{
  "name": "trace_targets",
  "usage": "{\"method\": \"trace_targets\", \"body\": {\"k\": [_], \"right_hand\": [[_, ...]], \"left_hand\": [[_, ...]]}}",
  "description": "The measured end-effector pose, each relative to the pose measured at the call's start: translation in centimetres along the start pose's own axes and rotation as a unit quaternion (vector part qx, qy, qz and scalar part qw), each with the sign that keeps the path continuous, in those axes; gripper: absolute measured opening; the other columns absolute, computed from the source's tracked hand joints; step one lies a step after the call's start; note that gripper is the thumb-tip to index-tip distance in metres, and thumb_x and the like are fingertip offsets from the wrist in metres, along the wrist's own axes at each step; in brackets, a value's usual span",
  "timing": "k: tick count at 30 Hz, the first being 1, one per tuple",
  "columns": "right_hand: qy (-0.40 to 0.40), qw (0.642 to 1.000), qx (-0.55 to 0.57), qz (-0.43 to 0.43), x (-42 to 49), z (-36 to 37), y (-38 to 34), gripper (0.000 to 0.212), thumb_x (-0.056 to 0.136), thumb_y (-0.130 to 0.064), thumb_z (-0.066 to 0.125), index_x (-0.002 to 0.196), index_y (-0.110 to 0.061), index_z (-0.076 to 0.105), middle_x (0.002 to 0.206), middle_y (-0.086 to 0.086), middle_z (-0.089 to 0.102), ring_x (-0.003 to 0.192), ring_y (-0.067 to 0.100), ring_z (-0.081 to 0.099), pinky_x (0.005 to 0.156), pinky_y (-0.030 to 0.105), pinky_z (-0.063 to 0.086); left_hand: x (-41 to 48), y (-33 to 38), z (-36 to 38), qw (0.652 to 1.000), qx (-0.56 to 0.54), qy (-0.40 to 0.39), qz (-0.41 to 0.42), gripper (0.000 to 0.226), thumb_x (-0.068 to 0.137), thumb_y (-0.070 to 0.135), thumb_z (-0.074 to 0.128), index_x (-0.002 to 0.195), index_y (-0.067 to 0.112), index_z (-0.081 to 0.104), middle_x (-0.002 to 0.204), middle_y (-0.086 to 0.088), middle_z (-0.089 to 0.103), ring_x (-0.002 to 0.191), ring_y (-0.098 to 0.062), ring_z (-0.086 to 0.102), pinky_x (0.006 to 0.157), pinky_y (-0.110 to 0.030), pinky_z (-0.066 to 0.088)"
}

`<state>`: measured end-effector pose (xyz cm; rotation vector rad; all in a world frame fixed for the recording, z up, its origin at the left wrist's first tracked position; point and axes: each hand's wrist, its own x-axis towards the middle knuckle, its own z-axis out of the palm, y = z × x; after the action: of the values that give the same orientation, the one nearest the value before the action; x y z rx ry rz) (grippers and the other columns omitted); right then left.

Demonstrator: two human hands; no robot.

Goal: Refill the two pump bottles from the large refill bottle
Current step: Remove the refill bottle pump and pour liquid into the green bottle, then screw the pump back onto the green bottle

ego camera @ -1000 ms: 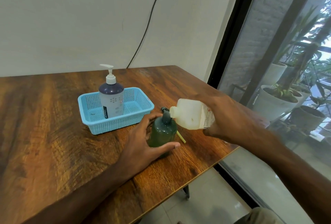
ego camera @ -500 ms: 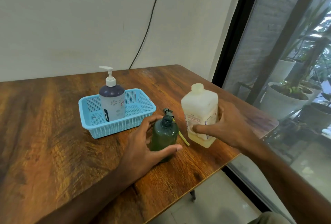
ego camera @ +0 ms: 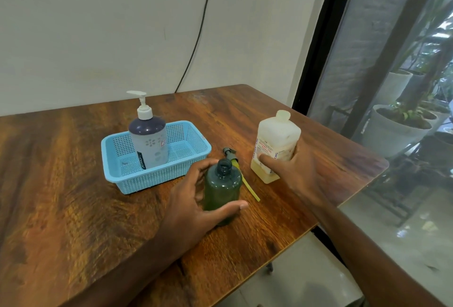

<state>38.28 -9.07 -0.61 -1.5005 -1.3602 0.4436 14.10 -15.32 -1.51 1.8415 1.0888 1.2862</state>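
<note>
A dark green pump bottle stands upright on the wooden table with its neck uncovered. My left hand wraps around its lower body. Its pump head with a yellow dip tube lies on the table just behind it. The large white refill bottle stands upright to the right, a little yellowish liquid at its bottom, with my right hand gripping its side. A purple-and-grey pump bottle with a white pump stands in a blue basket.
The table's right and front edges lie close to both bottles, with tiled floor below. A glass window with potted plants outside fills the right side. A black cable hangs down the wall behind the table.
The refill bottle went from tilted over the green bottle's neck to standing upright on the table at the right. My left hand kept hold of the green bottle.
</note>
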Motion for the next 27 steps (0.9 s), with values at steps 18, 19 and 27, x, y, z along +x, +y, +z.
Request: {"method": "trace_targets", "body": {"k": [18, 19, 27], "right_hand": [[0.161, 0.984, -0.022, -0.073, -3.8, -0.8, -1.8, 0.074, 0.077, -0.034, 0.087, 0.14, -0.024, 0.049, 0.143, -0.007, 0.057, 0.128, 0.011, 0.056, 0.096, 0.031, 0.056], [0.177, 0.979, -0.026, -0.102, -4.5, -1.0, -2.4, 0.064, 0.081, -0.029, 0.085, 0.135, -0.022, 0.053, 0.14, -0.007, 0.058, 0.125, 0.01, 0.058, 0.094, 0.025, 0.056], [-0.083, 0.974, -0.167, -0.129, -4.9, 2.7, -7.3, 0.033, 0.096, -0.019, 0.067, 0.129, -0.025, 0.064, 0.13, -0.009, 0.063, 0.115, -0.001, 0.054, 0.094, 0.012, 0.038]], "left_hand": [[0.3, -0.3, 0.1, 1.0, 0.014, 0.001, -0.005, 0.073, 0.068, 0.038, 0.094, 0.124, 0.045, 0.048, 0.123, 0.029, 0.059, 0.117, 0.02, 0.054, 0.088, -0.001, 0.045], [0.3, -0.4, 0.2, 1.0, 0.014, 0.003, -0.004, 0.073, 0.068, 0.039, 0.093, 0.125, 0.045, 0.048, 0.122, 0.03, 0.059, 0.117, 0.02, 0.054, 0.089, -0.001, 0.046], [0.3, -0.9, 0.4, 0.999, 0.025, 0.031, -0.001, 0.076, 0.068, 0.049, 0.092, 0.131, 0.044, 0.049, 0.126, 0.027, 0.061, 0.119, 0.013, 0.056, 0.094, -0.004, 0.045]]}}
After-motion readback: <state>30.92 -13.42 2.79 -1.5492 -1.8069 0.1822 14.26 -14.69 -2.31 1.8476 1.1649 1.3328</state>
